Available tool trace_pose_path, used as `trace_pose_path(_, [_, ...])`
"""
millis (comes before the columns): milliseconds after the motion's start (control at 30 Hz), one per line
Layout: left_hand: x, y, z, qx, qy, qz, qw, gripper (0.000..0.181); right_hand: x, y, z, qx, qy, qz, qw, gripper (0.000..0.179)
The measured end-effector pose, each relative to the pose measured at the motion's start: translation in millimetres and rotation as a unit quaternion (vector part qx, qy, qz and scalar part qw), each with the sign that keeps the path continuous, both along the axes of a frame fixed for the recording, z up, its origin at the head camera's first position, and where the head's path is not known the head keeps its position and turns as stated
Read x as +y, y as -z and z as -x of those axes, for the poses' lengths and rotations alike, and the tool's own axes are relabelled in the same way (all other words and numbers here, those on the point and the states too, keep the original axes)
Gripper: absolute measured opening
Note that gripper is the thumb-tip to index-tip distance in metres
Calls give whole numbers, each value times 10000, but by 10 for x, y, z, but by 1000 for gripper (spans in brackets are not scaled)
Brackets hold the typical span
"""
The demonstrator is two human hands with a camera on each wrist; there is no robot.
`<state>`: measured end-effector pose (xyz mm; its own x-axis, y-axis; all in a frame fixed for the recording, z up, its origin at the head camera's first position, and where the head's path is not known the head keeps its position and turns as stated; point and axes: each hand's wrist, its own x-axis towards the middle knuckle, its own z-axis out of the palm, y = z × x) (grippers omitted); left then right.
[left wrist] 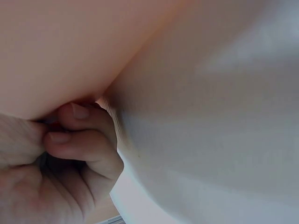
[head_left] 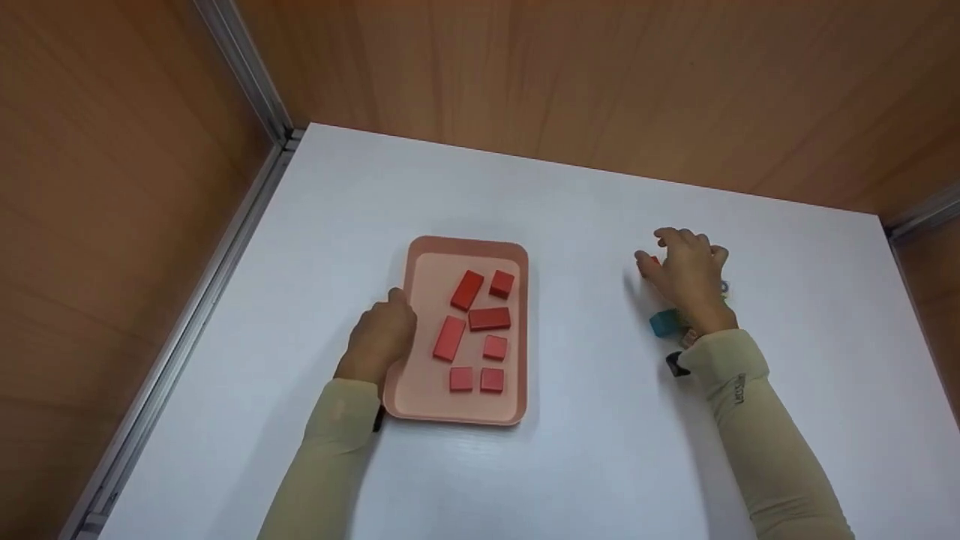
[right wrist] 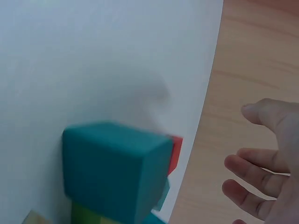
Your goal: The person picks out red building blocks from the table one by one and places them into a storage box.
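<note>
A pink tray [head_left: 466, 412] bears several red and pinkish-red blocks [head_left: 489, 319], some oblong and some cubes. My left hand [head_left: 379, 337] grips the tray's left rim, and the left wrist view has its fingers curled against the tray's side [left wrist: 65, 51]. To the right, my right hand [head_left: 686, 274] hovers over a small group of blocks, fingers spread and holding nothing. By its thumb a red block [head_left: 650, 264] partly shows. Close below the palm sits a teal block [head_left: 664, 323], large in the right wrist view. The hand and sleeve hide part of this group.
A wooden block [head_left: 689, 338] lies beside the teal one, and a green block [right wrist: 84, 213] peeks out beneath it in the right wrist view. Wood panels [head_left: 585, 82] wall the white table [head_left: 585, 450] at the back and sides.
</note>
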<state>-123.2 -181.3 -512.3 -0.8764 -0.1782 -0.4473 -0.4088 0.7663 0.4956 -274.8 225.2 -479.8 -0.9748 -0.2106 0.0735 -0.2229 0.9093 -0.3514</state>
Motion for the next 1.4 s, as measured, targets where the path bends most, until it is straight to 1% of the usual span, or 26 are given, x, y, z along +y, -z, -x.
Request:
trace_pose_path(67, [3,2,-4,-50,-55,-59,10000,28,63,19,15,-142,90,-7,9999,51])
trace_pose_path(233, [8,1,-8,-80,-81,-37,9999,29,145,100,34,-661,192,-114,9976,57])
trace_pose_path(333, [14,-2,-8,-110,-101,-49,9999,28,170,160,37,-779,128,-203,9967,56])
trace_pose_path(500, [25,-5,-5,-99,16,161,9998,26,190,229,45,-709,-101,-374,9967,49])
trace_pose_path(700, [32,-17,5,-158,-112,52,9998,28,199,244,53,-779,-141,-402,9961,47])
trace_pose_path(900, [21,-19,7,-195,-110,22,9997,29,143,205,55,-665,-149,-391,9969,46])
trace_pose_path(1033, [15,-12,9,-154,-93,111,9998,28,3,130,47,-660,-110,-321,9972,49])
trace_pose_path(1167, [11,-9,12,-196,-124,46,9997,31,-184,44,26,-632,-158,-315,9974,51])
trace_pose_path(1267, [10,-8,11,-215,-169,-45,9996,31,-326,-4,13,-423,-353,-363,9978,50])
trace_pose_path(1400, [9,5,-5,97,63,145,9998,25,-511,-57,-19,-87,-707,-447,9965,48])
